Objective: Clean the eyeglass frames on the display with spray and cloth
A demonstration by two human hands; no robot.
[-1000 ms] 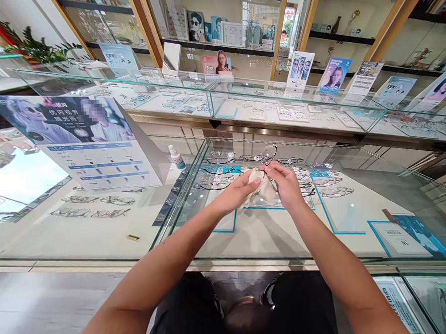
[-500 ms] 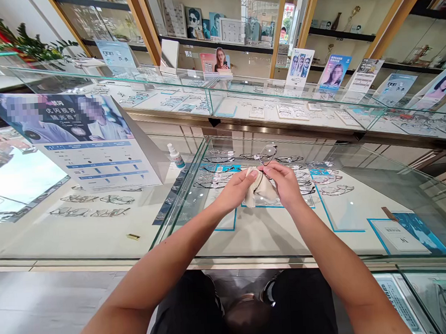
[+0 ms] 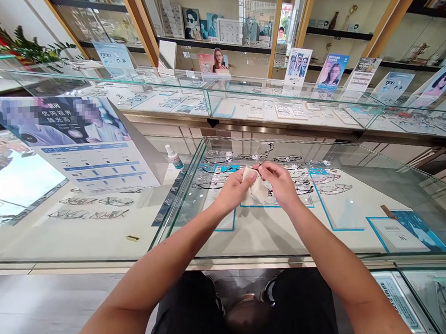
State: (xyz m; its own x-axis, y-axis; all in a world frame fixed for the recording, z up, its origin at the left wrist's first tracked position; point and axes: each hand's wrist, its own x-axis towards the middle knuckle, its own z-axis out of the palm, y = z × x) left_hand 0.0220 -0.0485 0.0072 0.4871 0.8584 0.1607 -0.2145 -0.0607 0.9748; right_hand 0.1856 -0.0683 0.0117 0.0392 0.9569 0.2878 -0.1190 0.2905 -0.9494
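Observation:
A pair of eyeglasses [image 3: 263, 154] with a thin dark frame is held up above the glass counter, one clear lens pointing away from me. My left hand [image 3: 233, 190] is closed on a beige cleaning cloth [image 3: 259, 191], its thumb pressing the cloth around part of the frame. The cloth hangs down between both hands. With fingers pinched, my right hand [image 3: 280, 183] grips the eyeglasses near the middle of the frame. The fingers and the cloth hide the other lens and part of the temples.
Under the glass lie several rows of eyeglass frames [image 3: 334, 189]. A small white spray bottle [image 3: 174, 157] stands to the left, near a large folded display card [image 3: 95, 158]. Farther back runs another glass showcase [image 3: 235, 117] with upright signs. A booklet [image 3: 398, 235] lies at right.
The eyeglasses have tilted slightly, and my right hand has shifted a little to the left. The cloth has bunched differently and hangs narrower between the hands.

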